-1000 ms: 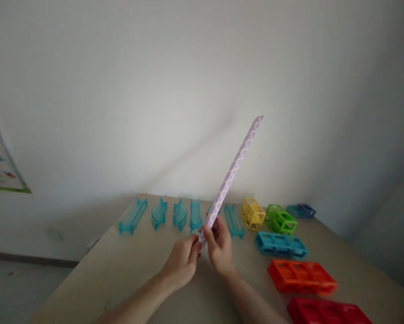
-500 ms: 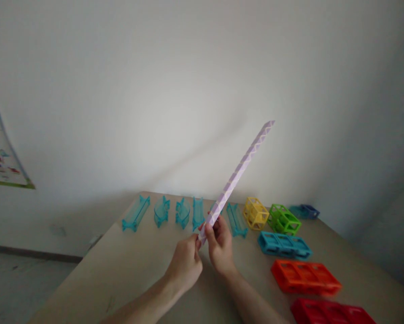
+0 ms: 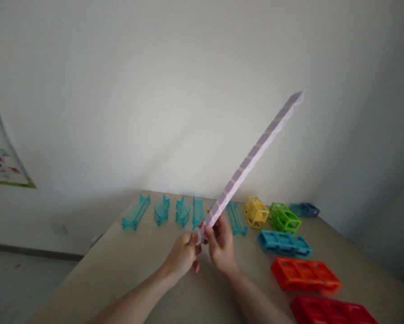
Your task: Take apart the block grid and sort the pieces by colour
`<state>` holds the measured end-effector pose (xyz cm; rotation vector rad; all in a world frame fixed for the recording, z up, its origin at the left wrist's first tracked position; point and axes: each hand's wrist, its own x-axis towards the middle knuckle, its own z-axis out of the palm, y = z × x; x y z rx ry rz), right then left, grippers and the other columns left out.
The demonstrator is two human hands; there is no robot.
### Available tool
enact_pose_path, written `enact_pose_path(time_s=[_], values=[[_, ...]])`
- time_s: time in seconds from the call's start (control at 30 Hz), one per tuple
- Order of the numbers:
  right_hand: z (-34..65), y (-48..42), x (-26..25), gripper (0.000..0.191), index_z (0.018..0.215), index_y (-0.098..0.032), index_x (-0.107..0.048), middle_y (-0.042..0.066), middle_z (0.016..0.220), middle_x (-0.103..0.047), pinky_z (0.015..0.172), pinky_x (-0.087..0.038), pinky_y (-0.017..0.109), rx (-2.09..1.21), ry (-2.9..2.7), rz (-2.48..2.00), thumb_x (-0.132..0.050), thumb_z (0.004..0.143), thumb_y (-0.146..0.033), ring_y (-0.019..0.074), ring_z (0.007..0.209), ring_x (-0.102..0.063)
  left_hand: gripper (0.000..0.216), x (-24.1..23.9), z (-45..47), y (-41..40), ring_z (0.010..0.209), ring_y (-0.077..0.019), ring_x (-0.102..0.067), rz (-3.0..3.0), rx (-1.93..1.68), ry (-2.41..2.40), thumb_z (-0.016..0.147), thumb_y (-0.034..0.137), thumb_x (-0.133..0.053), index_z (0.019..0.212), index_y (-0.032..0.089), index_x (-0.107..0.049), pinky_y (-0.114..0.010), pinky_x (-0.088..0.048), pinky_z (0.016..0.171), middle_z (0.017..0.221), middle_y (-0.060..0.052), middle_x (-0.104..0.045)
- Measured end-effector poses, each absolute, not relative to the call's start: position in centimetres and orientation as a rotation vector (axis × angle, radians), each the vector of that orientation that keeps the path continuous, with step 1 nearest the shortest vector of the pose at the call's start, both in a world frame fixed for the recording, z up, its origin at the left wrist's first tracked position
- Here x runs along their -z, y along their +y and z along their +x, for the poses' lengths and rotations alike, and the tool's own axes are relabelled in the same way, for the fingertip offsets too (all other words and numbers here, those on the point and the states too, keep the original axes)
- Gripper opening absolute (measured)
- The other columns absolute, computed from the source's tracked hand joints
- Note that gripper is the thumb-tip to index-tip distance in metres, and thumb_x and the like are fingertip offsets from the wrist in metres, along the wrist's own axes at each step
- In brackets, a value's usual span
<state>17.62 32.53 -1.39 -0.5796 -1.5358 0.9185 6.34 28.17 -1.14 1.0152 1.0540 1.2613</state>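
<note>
A long, straight lilac snake puzzle (image 3: 247, 165), made of many wedge-shaped segments, slants up to the right over the table. My right hand (image 3: 221, 246) grips it near its lower end, thumb in front and fingers behind. My left hand (image 3: 183, 253) pinches the bottom tip between thumb and fingers, its lower fingers hanging loosely. The far end of the puzzle is free in the air and slightly blurred. Part of the lower end is hidden by my fingers.
Clear blue track pieces (image 3: 136, 213) stand in a row at the table's (image 3: 121, 265) back. On the right are yellow (image 3: 256, 212), green (image 3: 284, 218), blue (image 3: 285, 243), orange (image 3: 305, 275) and red (image 3: 330, 310) open frames. A wall (image 3: 188, 90) rises behind.
The snake puzzle's far end has swung up and to the right. My left hand has shifted slightly and its lower fingers have loosened. My right hand stays nearly in place.
</note>
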Motion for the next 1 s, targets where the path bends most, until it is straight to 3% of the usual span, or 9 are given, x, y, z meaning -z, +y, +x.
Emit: enact_pose_path(time_s=[0.17, 0.27, 0.37, 0.47, 0.57, 0.63, 0.8, 1.0], values=[[18.1, 32.1, 0.6, 0.028, 0.109, -0.019, -0.050, 0.005, 0.084, -0.063, 0.057, -0.047, 0.026, -0.928, -1.599, -0.576, -0.055, 0.089, -0.038, 0.0172, 0.072, -0.060, 0.033, -0.7, 5.4, 27.8, 0.039, -0.0051, -0.024, 0.699, -0.998, 0.794, 0.076, 0.047, -0.062, 0.069, 0.018, -0.047, -0.020, -0.034, 0.036, 0.052, 0.009, -0.032], [18.1, 32.1, 0.3, 0.023, 0.102, -0.019, -0.053, 0.002, 0.081, -0.061, 0.065, -0.048, 0.028, -0.877, -1.564, -0.580, -0.058, 0.087, -0.035, 0.0166, 0.073, -0.059, 0.032, -0.8, 5.5, 27.6, 0.041, -0.0053, -0.027, 0.782, -1.040, 0.758, 0.081, 0.048, -0.057, 0.074, 0.018, -0.050, -0.024, -0.044, 0.042, 0.054, 0.007, -0.037], [17.7, 32.3, 0.4, 0.022, 0.102, -0.019, -0.054, 0.002, 0.080, -0.059, 0.066, -0.047, 0.028, -0.874, -1.518, -0.589, -0.058, 0.087, -0.034, 0.0159, 0.072, -0.057, 0.032, -0.2, 6.0, 27.5, 0.045, -0.0056, -0.033, 1.051, -1.143, 0.747, 0.082, 0.048, -0.058, 0.093, 0.018, -0.055, -0.028, -0.050, 0.050, 0.061, 0.007, -0.038], [17.5, 32.4, 0.4, 0.025, 0.102, -0.018, -0.055, 0.001, 0.076, -0.058, 0.061, -0.045, 0.026, -0.957, -1.448, -0.585, -0.059, 0.086, -0.036, 0.0149, 0.069, -0.055, 0.040, 0.4, 6.2, 27.5, 0.047, -0.0062, -0.035, 1.297, -1.230, 0.849, 0.085, 0.045, -0.056, 0.112, 0.017, -0.052, -0.026, -0.049, 0.048, 0.062, 0.008, -0.034], [17.4, 32.4, 0.2, 0.029, 0.101, -0.019, -0.056, 0.000, 0.075, -0.059, 0.059, -0.044, 0.024, -1.092, -1.348, -0.514, -0.064, 0.082, -0.039, 0.0140, 0.066, -0.055, 0.042, 0.6, 5.9, 27.3, 0.048, -0.0070, -0.036, 1.415, -1.260, 0.902, 0.089, 0.044, -0.048, 0.120, 0.015, -0.048, -0.026, -0.050, 0.049, 0.062, 0.007, -0.034], [17.5, 32.3, -0.2, 0.032, 0.102, -0.019, -0.055, -0.001, 0.072, -0.058, 0.055, -0.042, 0.023, -1.209, -1.297, -0.449, -0.066, 0.080, -0.041, 0.0125, 0.060, -0.053, 0.039, 0.5, 5.5, 27.2, 0.050, -0.0072, -0.036, 1.445, -1.234, 0.844, 0.090, 0.043, -0.048, 0.117, 0.015, -0.048, -0.027, -0.051, 0.051, 0.063, 0.007, -0.035], [17.8, 31.9, -1.1, 0.042, 0.103, -0.018, -0.055, 0.000, 0.065, -0.058, 0.043, -0.032, 0.021, -1.518, -1.286, -0.341, -0.066, 0.078, -0.049, 0.0096, 0.047, -0.043, 0.027, 0.1, 4.5, 27.3, 0.050, -0.0067, -0.035, 1.358, -1.069, 0.596, 0.087, 0.042, -0.055, 0.088, 0.015, -0.051, -0.029, -0.050, 0.053, 0.062, 0.005, -0.041], [18.0, 31.5, -1.6, 0.041, 0.097, -0.014, -0.061, 0.002, 0.069, -0.062, 0.036, -0.030, 0.017, -1.659, -1.249, -0.268, -0.068, 0.076, -0.048, 0.0044, 0.039, -0.038, 0.039, -0.2, 3.5, 27.5, 0.055, -0.0095, -0.046, 1.366, -0.926, 0.489, 0.080, 0.045, -0.064, 0.096, 0.010, -0.057, -0.027, -0.044, 0.059, 0.070, -0.005, -0.059]])
